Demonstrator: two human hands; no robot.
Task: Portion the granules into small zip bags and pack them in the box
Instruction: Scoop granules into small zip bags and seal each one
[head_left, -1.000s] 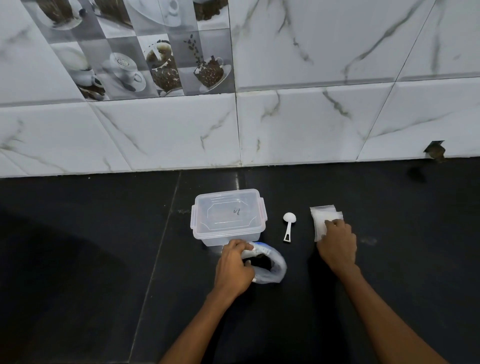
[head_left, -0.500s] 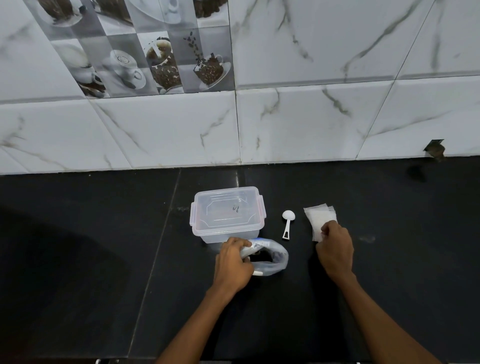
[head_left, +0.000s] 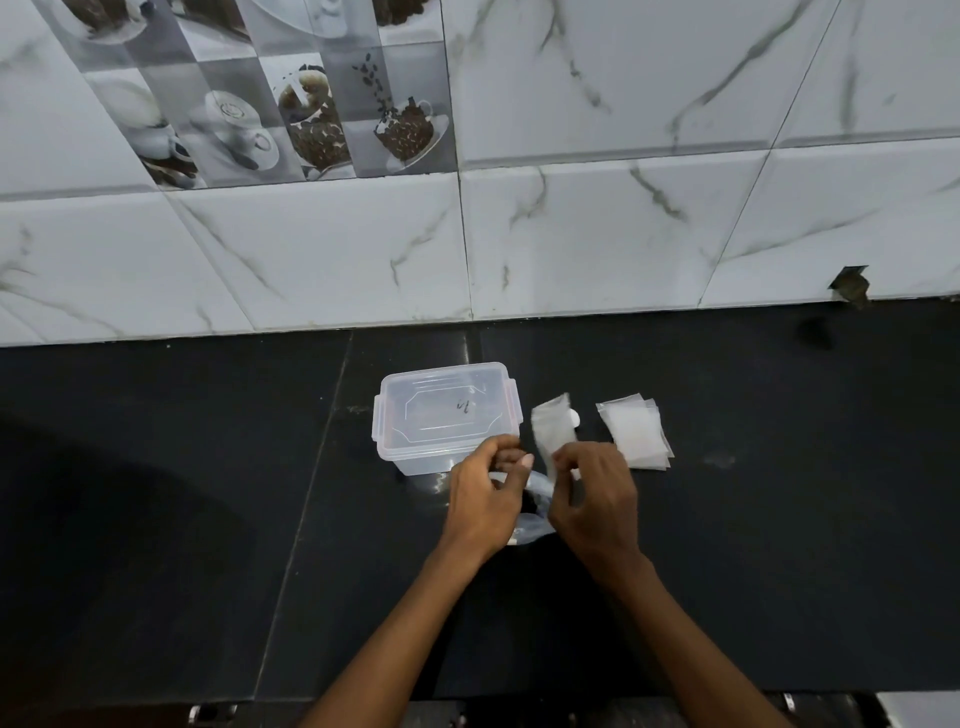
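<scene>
A clear plastic box (head_left: 445, 415) with its lid clipped on stands on the black counter. Just in front of it my left hand (head_left: 483, 501) grips the rim of a larger clear bag of granules (head_left: 535, 525), mostly hidden under both hands. My right hand (head_left: 595, 499) pinches one small zip bag (head_left: 553, 428) and holds it upright beside the box. A stack of small zip bags (head_left: 636, 434) lies to the right. Only the bowl tip of the white spoon (head_left: 573, 417) shows behind the held bag.
A white marble-tiled wall (head_left: 571, 234) runs along the back of the black counter (head_left: 208, 493). A dark broken spot (head_left: 849, 286) sits in the wall at the right. The counter's front edge is at the bottom of the view.
My right hand has lifted one small zip bag off the stack and carried it left, over the spoon and close to my left hand. My left hand stays on the granule bag.
</scene>
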